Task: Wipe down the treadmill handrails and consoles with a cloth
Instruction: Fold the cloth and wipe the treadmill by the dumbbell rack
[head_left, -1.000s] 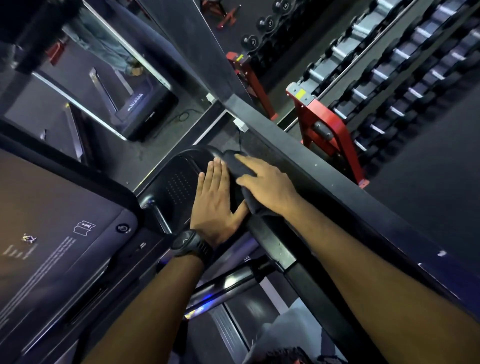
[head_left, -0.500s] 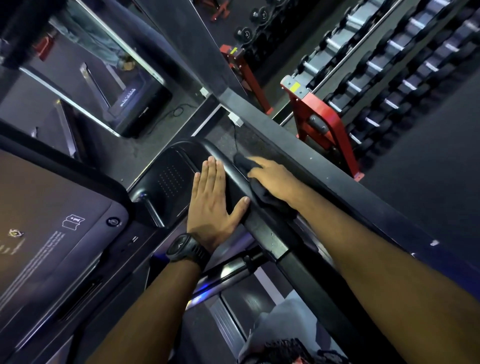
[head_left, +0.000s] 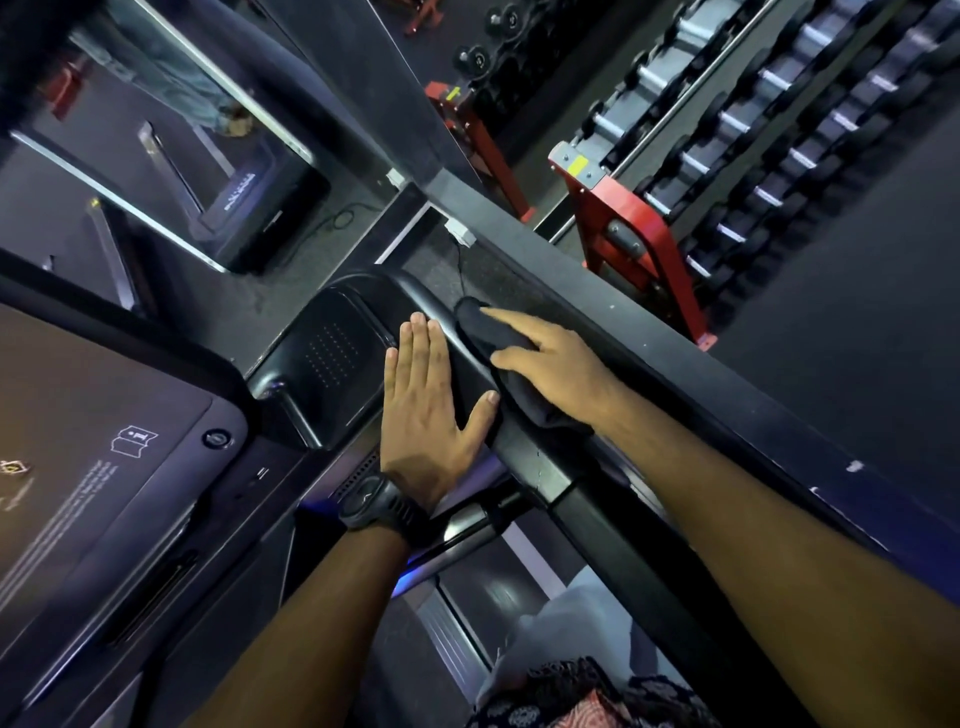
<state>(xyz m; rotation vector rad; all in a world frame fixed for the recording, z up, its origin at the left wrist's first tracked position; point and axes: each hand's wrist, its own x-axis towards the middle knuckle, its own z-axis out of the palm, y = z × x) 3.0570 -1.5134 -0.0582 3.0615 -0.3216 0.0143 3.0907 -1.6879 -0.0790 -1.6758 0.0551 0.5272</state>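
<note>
My right hand lies over a dark cloth and presses it onto the curved front end of the black treadmill handrail. Its index finger and thumb are stretched out over the cloth. The other fingers are hidden on the rail's far side. My left hand, with a black watch on the wrist, rests flat with straight fingers on the console's side tray, its thumb touching the rail. The dark console screen fills the lower left.
A black beam runs diagonally just beyond the handrail. Behind it stands a red dumbbell rack with several dumbbells. A mirror at the upper left reflects another treadmill. The treadmill belt is below.
My right hand shifted the cloth a little over the rail's curved end, rolling to the far side and back on top. My left hand stayed flat on the tray.
</note>
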